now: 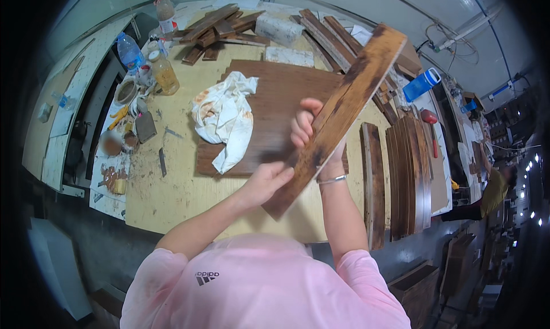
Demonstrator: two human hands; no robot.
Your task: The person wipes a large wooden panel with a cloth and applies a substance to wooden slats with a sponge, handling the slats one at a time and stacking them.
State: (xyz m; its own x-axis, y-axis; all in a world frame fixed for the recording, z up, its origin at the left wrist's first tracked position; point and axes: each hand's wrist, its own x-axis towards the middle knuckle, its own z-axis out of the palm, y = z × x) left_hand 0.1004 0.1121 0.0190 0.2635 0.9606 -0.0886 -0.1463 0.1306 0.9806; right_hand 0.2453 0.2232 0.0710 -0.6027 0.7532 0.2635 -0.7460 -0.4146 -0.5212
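Pink shirt point(266, 289), cropped below; plank point(339, 118) in hands point(262, 185), right one point(303, 124) partly hidden.

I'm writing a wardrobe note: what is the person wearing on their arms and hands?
A pink short-sleeved shirt with a small dark print. The left hand and right hand are gloveless; a silver-coloured band circles the right wrist.

At left, a yellow-liquid jar point(164, 75) is standing near a blue-capped bottle point(130, 53); at right, a red mallet point(429, 117) is lying near a blue bottle point(419, 86).
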